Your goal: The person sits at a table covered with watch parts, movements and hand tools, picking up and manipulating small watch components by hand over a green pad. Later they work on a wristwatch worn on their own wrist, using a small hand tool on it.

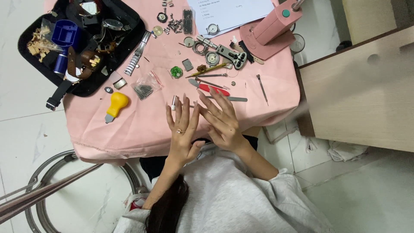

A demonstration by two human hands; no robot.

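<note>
Hair, dark, and a grey sweater (233,203) fill the nearest part of the view. Both arms reach up from there to the front edge of the desk (129,133), which is covered in pink cloth. The left hand (181,129) is spread wide with the fingers straight, wears a ring and holds nothing. The right hand (222,121) is just beside it, also wide and empty, and the fingers of the two overlap slightly.

A small white-capped pin tool (174,102) lies on the cloth at the left hand's fingertips. A red-handled tool (212,89) and a flat grey metal strip (235,99) lie just past the right hand's fingertips.

Left of the hands lies a yellow bulb-handled tool (115,105). Beyond it is a small clear plastic bag (144,88) of thin dark pins, square and crumpled. Further on come a round green part (176,71), a metal watch bracelet (138,54) and a loose scatter of small watch parts and screwdrivers.

At the far left a black open case (129,19) overhangs the desk corner. It is crowded with straps, wooden bits and a blue plastic box (64,32).

At the far edge a white printed sheet (233,13) lies flat, with a round watch case (212,29) on its near edge. A pink press tool (276,23) stands beside it on the right.

A pale wooden cabinet (358,99) stands right of the desk, and a metal ring frame (41,203) rests on the white tiled floor at lower left.
</note>
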